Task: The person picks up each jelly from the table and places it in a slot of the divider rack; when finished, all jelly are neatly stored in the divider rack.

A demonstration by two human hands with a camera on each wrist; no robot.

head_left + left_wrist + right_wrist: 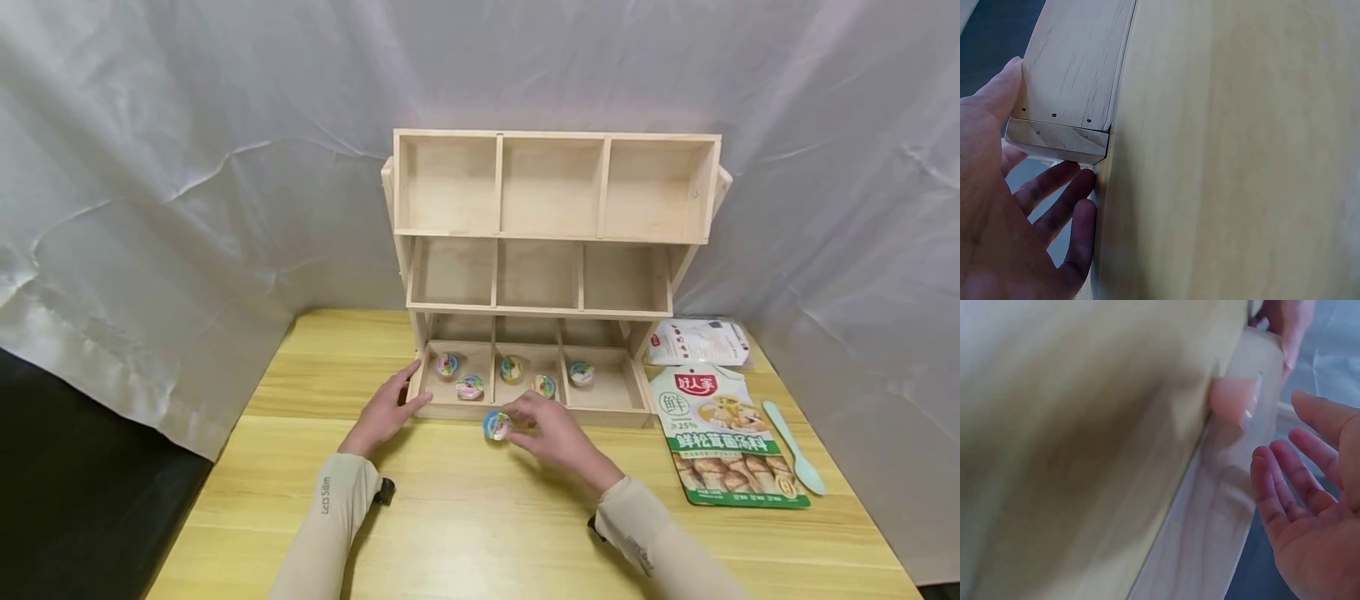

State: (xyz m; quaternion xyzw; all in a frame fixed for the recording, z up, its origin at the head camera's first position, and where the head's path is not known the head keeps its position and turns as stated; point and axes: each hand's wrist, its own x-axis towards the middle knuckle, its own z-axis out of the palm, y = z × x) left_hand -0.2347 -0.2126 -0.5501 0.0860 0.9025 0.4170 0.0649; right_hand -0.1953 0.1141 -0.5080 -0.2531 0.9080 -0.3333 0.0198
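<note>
A small jelly cup with a blue-rimmed lid is just in front of the wooden rack's bottom tray. In the right wrist view the cup's pink body shows, apart from the fingers. Beside it is my right hand, its fingers loosely extended. My left hand rests against the tray's front left corner, thumb and fingers spread around the wood. Two pink cups lie in the left compartment, two yellowish ones in the middle, and one cup in the right.
The rack's upper two tiers rise behind the tray, each split into three compartments. To the right lie a green and white food pouch, a clear-wrapped white packet and a pale green spoon. Grey cloth hangs around the table.
</note>
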